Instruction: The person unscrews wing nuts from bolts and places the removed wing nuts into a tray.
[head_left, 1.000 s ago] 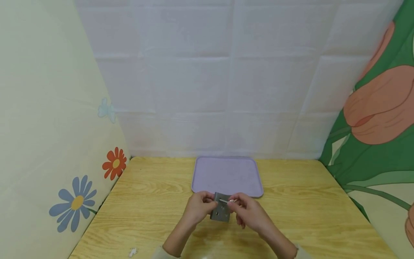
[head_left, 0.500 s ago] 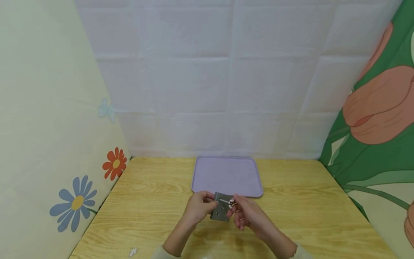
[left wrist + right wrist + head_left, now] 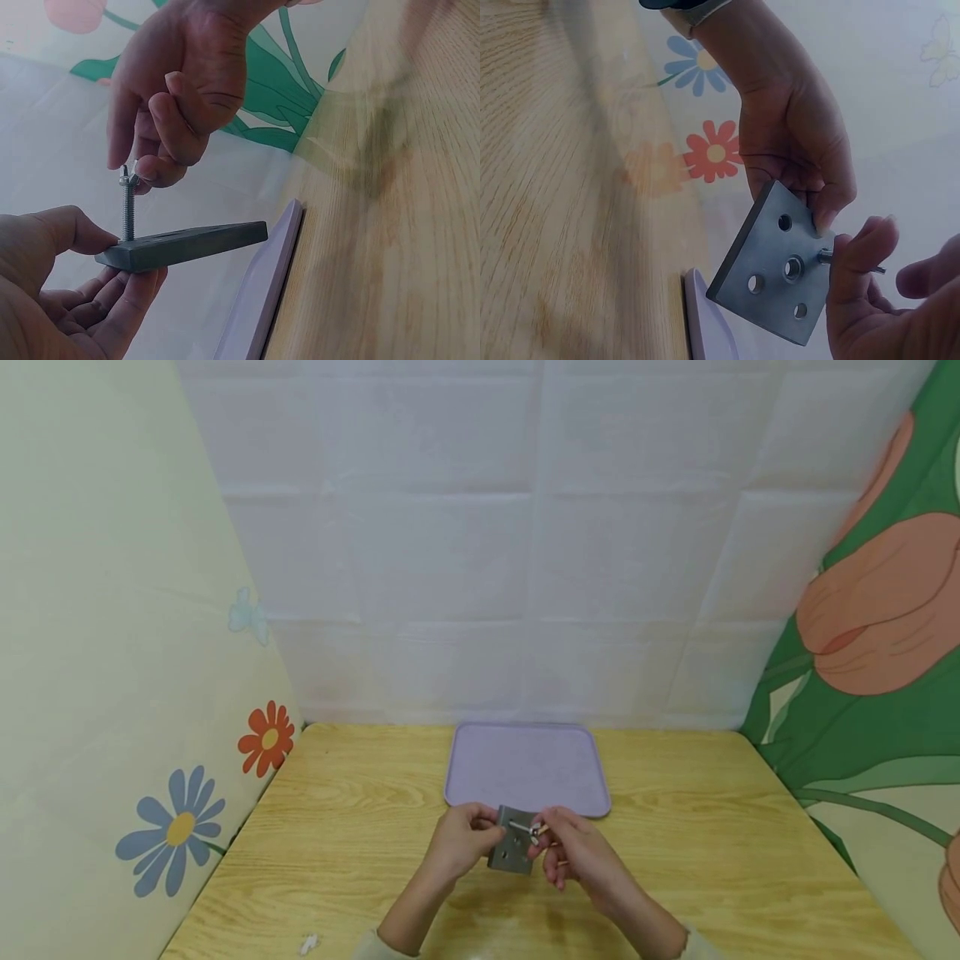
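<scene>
A dark grey square metal plate [image 3: 512, 857] with several round holes is held up over the table. My left hand [image 3: 459, 843] grips its edge, thumb on the upper face and fingers beneath. From a hole near that edge rises a threaded wing bolt [image 3: 128, 211], roughly square to the plate, with much of its thread showing above. My right hand [image 3: 583, 853] holds the winged head between its fingertips. In the right wrist view, the plate [image 3: 769, 259] shows its holed face, while the right fingers partly hide the bolt [image 3: 824, 256].
A lilac tray [image 3: 525, 768] lies on the wood-grain table [image 3: 360, 835], just beyond the hands. One small white scrap [image 3: 308, 944] is near the front left edge. Behind hangs a white cloth [image 3: 450, 568], with flower-printed panels on either side.
My right fingers have shifted around the wing bolt's head, drawing back a little and coming in on it again; the wings show at a different angle. The left hand and plate stay in place.
</scene>
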Motion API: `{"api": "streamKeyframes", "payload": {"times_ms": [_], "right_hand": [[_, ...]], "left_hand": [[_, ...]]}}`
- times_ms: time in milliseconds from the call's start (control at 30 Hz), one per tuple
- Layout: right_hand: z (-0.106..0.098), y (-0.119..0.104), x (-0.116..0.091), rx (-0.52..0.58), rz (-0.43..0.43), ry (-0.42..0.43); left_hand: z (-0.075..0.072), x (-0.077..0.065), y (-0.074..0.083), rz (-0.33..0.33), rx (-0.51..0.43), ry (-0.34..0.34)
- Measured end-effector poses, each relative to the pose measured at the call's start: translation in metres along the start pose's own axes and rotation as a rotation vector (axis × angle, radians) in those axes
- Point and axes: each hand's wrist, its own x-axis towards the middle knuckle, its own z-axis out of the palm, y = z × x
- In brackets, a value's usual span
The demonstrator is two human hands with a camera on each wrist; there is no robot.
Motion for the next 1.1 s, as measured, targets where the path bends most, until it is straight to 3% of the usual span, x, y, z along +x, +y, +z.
{"api": "streamKeyframes", "payload": {"times_ms": [267,600,1100], "right_hand": [[0.0010,0.0002,0.0020,-0.034,0.011,0.008],[0.0001,0.0020,0.0043,-0.066,0.067,-0.093],[0.0028,-0.0019,0.0028,-0.062,0.079,-0.117]], "left_hand": [[-0.0001,0.0003,-0.0015,0.006,0.001,-0.002],[-0.0013,-0.0007,-0.0002,0.003,0.008,-0.019],[-0.0019,-0.0006,-0.0008,0.022,0.038,-0.014]]}}
